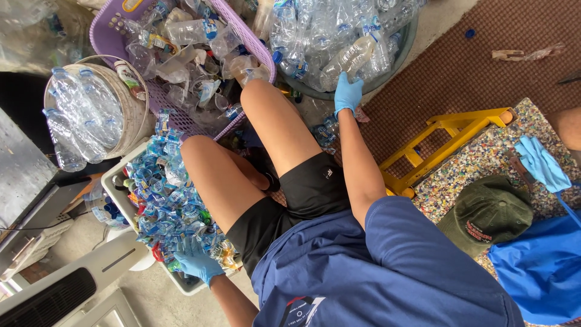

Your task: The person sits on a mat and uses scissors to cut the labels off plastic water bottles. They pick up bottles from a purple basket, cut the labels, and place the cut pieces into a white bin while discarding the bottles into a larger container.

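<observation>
My right hand (347, 92), in a blue glove, reaches past my right knee to the near rim of a grey-green basin (407, 43). The basin is heaped with clear plastic bottles (339, 36); my fingers are apart and touch the nearest ones. My left hand (196, 261), also gloved in blue, rests with spread fingers on a pile of blue and white bottle labels (160, 194). The labels fill a white bin (115, 181) beside my left leg. Neither hand shows anything clasped in it.
A purple basket (109, 36) of crushed bottles stands beyond my knees. A round white bucket (130, 109) of bottles stands left of it. At right are a yellow frame (448, 136), a speckled board (484, 160) with a green cap (487, 212), spare blue gloves (541, 163), blue cloth, and another person's limb (570, 126).
</observation>
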